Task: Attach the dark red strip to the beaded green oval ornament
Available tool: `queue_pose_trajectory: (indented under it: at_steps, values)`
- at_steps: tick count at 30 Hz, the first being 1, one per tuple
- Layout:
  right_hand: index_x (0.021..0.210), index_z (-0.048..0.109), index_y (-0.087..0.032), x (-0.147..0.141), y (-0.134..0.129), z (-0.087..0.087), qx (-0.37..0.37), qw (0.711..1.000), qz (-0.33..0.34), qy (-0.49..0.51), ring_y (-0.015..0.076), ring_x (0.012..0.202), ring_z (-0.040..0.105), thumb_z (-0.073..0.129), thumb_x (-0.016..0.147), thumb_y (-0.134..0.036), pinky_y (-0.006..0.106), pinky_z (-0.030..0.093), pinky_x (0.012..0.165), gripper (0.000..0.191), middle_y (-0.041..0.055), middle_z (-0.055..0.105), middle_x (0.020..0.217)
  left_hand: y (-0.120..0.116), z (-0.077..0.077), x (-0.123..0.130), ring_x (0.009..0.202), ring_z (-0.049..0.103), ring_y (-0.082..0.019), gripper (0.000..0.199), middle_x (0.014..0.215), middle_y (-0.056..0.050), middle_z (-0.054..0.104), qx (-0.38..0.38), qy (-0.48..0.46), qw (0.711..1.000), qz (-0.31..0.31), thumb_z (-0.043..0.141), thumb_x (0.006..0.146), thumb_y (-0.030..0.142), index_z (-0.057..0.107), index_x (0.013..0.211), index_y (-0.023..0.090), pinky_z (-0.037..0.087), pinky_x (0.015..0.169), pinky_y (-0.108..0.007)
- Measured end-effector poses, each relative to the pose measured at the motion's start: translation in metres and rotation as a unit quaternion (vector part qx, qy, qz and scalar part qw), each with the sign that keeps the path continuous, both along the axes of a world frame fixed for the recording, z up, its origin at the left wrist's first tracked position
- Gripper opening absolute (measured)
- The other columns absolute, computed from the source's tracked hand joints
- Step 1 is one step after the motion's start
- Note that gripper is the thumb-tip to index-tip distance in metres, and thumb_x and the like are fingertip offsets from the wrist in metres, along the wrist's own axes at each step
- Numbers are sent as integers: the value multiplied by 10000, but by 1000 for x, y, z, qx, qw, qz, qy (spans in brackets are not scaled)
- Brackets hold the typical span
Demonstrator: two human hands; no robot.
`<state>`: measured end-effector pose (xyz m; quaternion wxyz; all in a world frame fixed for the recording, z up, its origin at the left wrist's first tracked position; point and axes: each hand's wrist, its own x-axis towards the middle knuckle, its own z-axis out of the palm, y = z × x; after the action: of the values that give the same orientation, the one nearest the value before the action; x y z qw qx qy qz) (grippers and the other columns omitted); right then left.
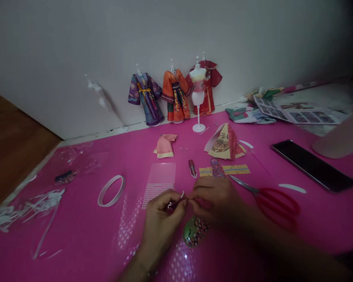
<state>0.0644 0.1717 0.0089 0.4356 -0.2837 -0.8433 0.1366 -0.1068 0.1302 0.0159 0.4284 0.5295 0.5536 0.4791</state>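
My left hand (162, 221) pinches a small dark red fabric piece (172, 206) with a row of white beads along its edge. Thumb and fingertips of my right hand (217, 200) are closed at the tip of that piece; what they pinch is too small to make out. Below my right hand lies a green dish (191, 234) of tiny coloured beads. A clear sheet of stick-on pearls (161, 176) is just beyond my left hand. A dark red beaded strip (192, 168) and a yellow patterned band (238, 169) lie past my fingers.
Red-handled scissors (278, 199) and a black phone (314, 165) lie at right. A tape ring (111, 191) and white scraps (26, 209) are at left. Doll robes (145, 98) and a bare white mannequin (198, 98) stand along the wall, behind a pink doll top (165, 145) and a skirt (223, 143).
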Motion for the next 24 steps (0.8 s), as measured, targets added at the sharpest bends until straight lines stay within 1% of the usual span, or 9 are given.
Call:
queue_pose_trajectory:
  at_steps: [6,10,14,17,21,24]
  values:
    - [722,652,-202,1,0,0,-7,1000,7,-2,157,623,598,571,839,-113,279,423,569,169,29,643,679,1,1,0,606,534,-139,122,611,15,621,6,11,1000,-4,681,725,202,690,604,195,405,573,-235]
    - [728,657,-189,0,0,2,-22,1000,13,6,157,622,594,561,811,-80,275,418,573,167,30,635,671,1,1,1,611,533,-133,116,613,16,620,1,6,1000,-4,689,711,191,690,595,193,400,575,-228]
    - [710,651,-184,0,1,3,-46,998,17,25,137,579,549,567,764,-75,258,382,539,148,15,619,650,2,0,2,611,520,-127,119,606,20,603,-22,-23,999,-2,707,703,227,679,595,185,403,581,-225]
    - [679,634,-191,1,1,3,-75,996,17,41,114,545,507,578,729,-79,243,359,518,134,-7,594,632,3,3,3,586,512,-119,128,585,20,596,-52,-50,997,-2,716,681,247,672,585,176,403,566,-221]
    - [663,623,-194,1,1,5,-115,991,17,65,104,547,514,588,728,-91,231,371,526,127,-19,586,627,4,6,2,563,497,-106,142,552,23,579,-78,-83,993,-5,742,643,252,669,556,167,393,550,-213]
    - [664,628,-193,1,1,6,-138,987,16,81,102,542,519,598,732,-102,226,376,519,117,-19,592,627,3,2,0,568,508,-105,136,561,24,595,-90,-107,990,-10,752,643,254,675,565,172,401,562,-214]
